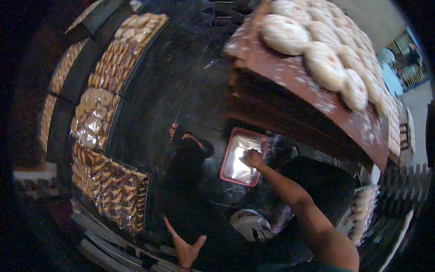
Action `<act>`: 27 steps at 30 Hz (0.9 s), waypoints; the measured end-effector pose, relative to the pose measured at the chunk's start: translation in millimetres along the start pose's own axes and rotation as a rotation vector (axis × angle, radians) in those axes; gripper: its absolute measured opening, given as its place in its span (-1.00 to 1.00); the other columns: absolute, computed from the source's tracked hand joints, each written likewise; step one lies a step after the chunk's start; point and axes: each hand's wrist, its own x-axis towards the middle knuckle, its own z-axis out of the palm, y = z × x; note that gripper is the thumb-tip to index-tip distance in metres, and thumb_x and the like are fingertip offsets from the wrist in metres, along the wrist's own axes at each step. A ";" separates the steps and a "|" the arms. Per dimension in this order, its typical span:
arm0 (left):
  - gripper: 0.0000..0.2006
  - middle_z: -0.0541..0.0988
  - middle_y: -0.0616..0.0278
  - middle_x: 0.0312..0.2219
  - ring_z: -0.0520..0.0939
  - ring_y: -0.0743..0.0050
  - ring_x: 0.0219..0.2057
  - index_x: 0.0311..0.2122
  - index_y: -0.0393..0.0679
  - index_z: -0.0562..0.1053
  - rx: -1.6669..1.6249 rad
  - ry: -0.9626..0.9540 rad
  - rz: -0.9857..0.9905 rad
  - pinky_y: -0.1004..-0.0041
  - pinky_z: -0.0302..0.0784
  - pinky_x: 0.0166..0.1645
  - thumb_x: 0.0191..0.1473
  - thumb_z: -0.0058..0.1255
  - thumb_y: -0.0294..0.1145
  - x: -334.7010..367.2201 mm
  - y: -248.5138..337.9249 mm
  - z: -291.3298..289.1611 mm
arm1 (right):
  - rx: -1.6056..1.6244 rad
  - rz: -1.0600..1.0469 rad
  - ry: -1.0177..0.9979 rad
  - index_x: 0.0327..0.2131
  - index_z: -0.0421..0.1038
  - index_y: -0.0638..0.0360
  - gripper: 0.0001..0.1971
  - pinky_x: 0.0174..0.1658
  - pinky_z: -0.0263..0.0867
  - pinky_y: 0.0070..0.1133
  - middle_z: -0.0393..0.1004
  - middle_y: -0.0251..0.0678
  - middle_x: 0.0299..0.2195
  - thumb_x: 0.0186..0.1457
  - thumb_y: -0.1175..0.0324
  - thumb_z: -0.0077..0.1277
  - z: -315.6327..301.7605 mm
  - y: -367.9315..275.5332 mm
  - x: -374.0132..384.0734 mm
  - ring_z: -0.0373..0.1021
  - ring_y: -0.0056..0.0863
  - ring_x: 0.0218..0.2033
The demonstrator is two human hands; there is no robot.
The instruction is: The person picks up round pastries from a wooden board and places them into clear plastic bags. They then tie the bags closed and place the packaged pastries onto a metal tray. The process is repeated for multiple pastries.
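Near the middle of the view, a pinkish-red rimmed tray (224,165) rests on the dark floor. Shiny clear plastic (240,170), perhaps sheets or bags, lies inside it and reflects the light. My right hand (254,158) reaches down over the tray with its fingers curled closed against the plastic; whether anything is pinched in them is hidden. Lower down, near my dark-clothed leg, my left hand (186,248) is held with thumb and fingers apart, nothing in it.
Left stand trays of baked goods: glossy wrapped cookies (94,115), dark-topped pastries (113,195) and small biscuits (120,56). A floury reddish table (290,81) at upper right bears rows of round, flour-dusted dough pieces (324,65). My bare foot (174,131) is on the floor.
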 end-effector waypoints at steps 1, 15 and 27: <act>0.01 0.01 -0.07 0.16 0.08 0.09 0.17 0.22 -0.21 -0.09 -0.046 -0.012 0.002 0.22 -0.08 0.24 -0.30 0.27 -0.16 7.3 1.0 -0.1 | -0.332 -0.189 -0.019 -0.47 0.44 0.17 -0.60 -0.30 0.33 -0.36 0.46 -0.24 -0.57 -0.14 -0.02 0.01 28.8 43.0 21.5 0.42 -0.30 -0.49; 0.18 -0.16 -0.11 0.19 -0.03 -0.02 0.19 0.24 -0.15 -0.34 -0.032 -0.111 -0.153 0.06 -0.03 0.20 -0.29 0.30 -0.07 56.3 -9.5 -18.0 | -0.197 0.072 -0.248 -0.21 0.32 0.27 -0.54 -0.28 0.34 -0.34 0.39 -0.09 -0.36 -0.21 0.22 0.12 61.8 -1.2 69.2 0.38 -0.16 -0.35; -0.46 0.23 -0.04 0.04 0.28 0.01 0.04 0.03 -0.28 0.25 0.592 0.098 0.596 0.07 0.25 0.06 0.03 0.03 -0.13 -89.8 106.9 8.3 | 0.058 -0.855 -0.136 -0.22 0.42 0.16 -0.73 -0.21 0.32 -0.34 0.46 -0.15 -0.23 0.02 0.30 -0.15 -99.2 -120.8 -180.5 0.40 -0.19 -0.25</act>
